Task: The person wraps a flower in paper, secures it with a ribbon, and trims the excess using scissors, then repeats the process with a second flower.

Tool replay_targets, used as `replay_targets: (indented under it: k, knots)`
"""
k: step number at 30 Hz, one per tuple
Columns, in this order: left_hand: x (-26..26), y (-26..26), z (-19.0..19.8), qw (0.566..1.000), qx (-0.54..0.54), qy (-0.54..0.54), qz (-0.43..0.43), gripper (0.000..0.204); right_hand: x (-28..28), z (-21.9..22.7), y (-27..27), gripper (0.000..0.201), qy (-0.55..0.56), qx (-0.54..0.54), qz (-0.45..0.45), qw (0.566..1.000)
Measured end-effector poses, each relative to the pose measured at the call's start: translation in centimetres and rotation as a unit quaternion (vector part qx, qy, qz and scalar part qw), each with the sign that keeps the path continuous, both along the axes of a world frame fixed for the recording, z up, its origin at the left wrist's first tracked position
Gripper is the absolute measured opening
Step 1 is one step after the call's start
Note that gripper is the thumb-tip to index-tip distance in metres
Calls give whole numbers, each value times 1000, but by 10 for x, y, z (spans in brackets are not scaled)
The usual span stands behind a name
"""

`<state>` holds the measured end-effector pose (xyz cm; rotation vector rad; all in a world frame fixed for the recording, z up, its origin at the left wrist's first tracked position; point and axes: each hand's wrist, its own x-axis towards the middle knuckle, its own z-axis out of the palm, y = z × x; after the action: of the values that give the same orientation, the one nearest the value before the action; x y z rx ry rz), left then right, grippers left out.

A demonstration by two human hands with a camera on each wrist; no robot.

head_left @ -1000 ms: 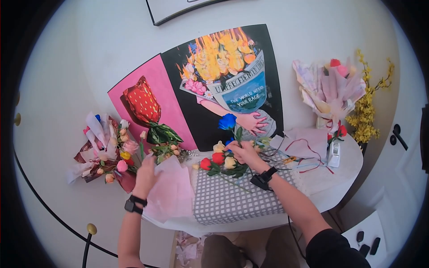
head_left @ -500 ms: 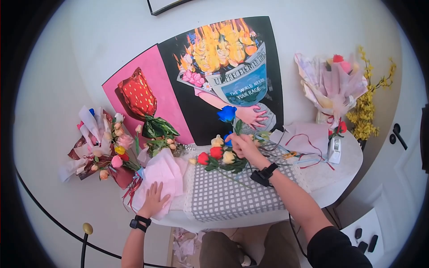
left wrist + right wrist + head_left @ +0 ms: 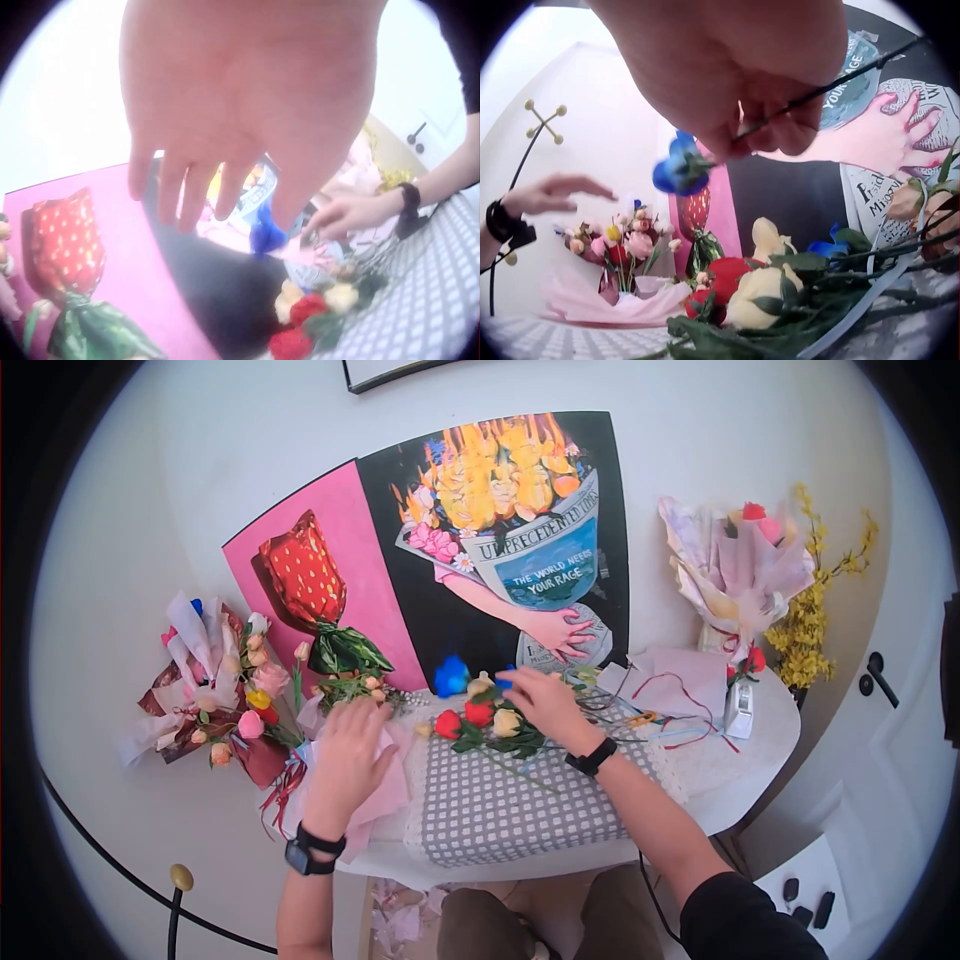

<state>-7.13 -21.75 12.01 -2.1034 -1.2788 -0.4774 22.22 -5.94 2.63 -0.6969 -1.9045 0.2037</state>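
Note:
My right hand pinches the thin dark stem of a blue rose between thumb and fingers. The bloom points left, above the flowers on the table. Below it lie red roses, cream roses and another blue flower, with green leaves. My left hand hovers over pink wrapping paper, fingers extended and nothing in them; in the left wrist view its palm fills the top. Beside it stands a wrapped bouquet of pink, yellow and peach flowers.
A grey checked cloth covers the table's middle. At the right are scissors, red ribbon, a white tape dispenser and another wrapped bouquet. Two paintings, one with a burning bouquet, lean on the wall behind.
The blue rose has tipped from upright toward the left and down in my right hand. My left hand went down onto the pink paper, then rose off it.

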Motion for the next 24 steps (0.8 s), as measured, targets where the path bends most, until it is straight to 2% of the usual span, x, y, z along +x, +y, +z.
replay_targets:
  k: [1, 2, 4, 7, 9, 11, 13, 15, 17, 19, 21, 23, 24]
  knots:
    - [16, 11, 6, 999, -3, -17, -43, 48, -4, -11, 7, 22, -63, 5, -24, 998]
    - [31, 22, 10, 996, -6, -34, -87, 40, -4, -24, 19, 26, -99, -11, 6, 995]
    - [60, 52, 9, 984, -23, -52, -170, 32, -6, -28, 19, 27, -124, 5, 2, 992]
    - [86, 111, -20, 977, -30, -91, -191, 21, -1, -31, 22, 25, -143, 23, -12, 989]
    - [96, 152, -48, 971, -56, -109, -204, 16, 3, -33, 23, 22, -167, -24, -28, 985]
    - [105, 174, -72, 964, -83, -129, -217, 12, 5, -40, 30, 15, -177, -27, -33, 983]
    - [114, 184, -93, 961, -75, -127, -234, 11, 7, -44, 33, 15, -180, -109, -50, 976]
    - [113, 194, -107, 959, -82, -119, -242, 10, 9, -49, 38, 18, -229, -95, -71, 966]
    - [110, 182, -99, 976, -28, -54, -210, 9, 3, -44, 25, 17, -209, -143, -83, 964]
    - [108, 185, -102, 976, -27, -61, -209, 9, 0, -43, 27, 16, -232, -149, -79, 958]
    - [104, 190, -114, 967, -39, -87, -235, 9, -3, -44, 28, 14, -149, -37, -73, 985]
    - [103, 186, -114, 970, -31, -95, -221, 8, -4, -41, 26, 13, -158, -44, -57, 985]
    - [103, 184, -112, 969, -34, -100, -225, 9, -5, -38, 24, 13, -180, -82, -66, 978]
